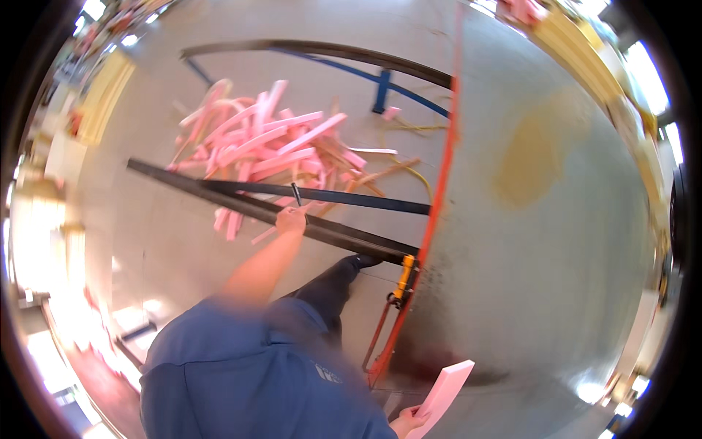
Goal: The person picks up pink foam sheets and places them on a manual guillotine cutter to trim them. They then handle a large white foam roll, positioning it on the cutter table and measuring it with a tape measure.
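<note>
The right hand (pixel 406 422) grips the near end of a pink strip (pixel 447 392). Well apart, the left hand (pixel 291 220) grips a thin black stick (pixel 296 193).

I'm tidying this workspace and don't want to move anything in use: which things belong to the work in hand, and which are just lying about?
In use:
- dark slender tool, in the left hand
- pink strip, in the right hand

Apparently just lying about:
- jumbled heap of pink strips on the floor
- small pink piece beyond it
</note>
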{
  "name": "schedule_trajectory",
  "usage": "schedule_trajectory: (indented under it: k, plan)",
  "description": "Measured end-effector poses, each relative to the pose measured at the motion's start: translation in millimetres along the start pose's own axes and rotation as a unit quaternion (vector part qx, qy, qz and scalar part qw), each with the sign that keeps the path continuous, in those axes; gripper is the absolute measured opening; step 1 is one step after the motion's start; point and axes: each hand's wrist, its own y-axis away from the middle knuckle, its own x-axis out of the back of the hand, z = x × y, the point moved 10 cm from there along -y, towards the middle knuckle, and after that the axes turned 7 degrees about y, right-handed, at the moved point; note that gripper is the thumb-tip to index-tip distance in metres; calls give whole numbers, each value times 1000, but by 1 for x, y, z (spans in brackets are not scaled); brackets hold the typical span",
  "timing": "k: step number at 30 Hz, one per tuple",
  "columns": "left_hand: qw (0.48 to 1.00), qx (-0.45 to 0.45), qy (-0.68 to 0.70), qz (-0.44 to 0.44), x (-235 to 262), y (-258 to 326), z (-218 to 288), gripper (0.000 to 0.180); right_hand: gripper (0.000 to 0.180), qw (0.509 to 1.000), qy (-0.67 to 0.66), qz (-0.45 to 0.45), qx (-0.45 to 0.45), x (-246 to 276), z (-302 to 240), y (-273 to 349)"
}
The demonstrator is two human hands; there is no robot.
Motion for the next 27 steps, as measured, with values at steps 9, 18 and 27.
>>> schedule_trajectory:
  k: [9,18,27]
  plan:
    - [975,164,65,134,206,-153,-94,41,49,975,152,-160,-29,-127,23,16]
    - [933,339,71,97,194,-298,-147,52,49,954,221,-201,-14,-230,-3,63]
    - [948,270,-27,164,192,-340,-146,51,50,935,248,-239,84,-265,-48,91]
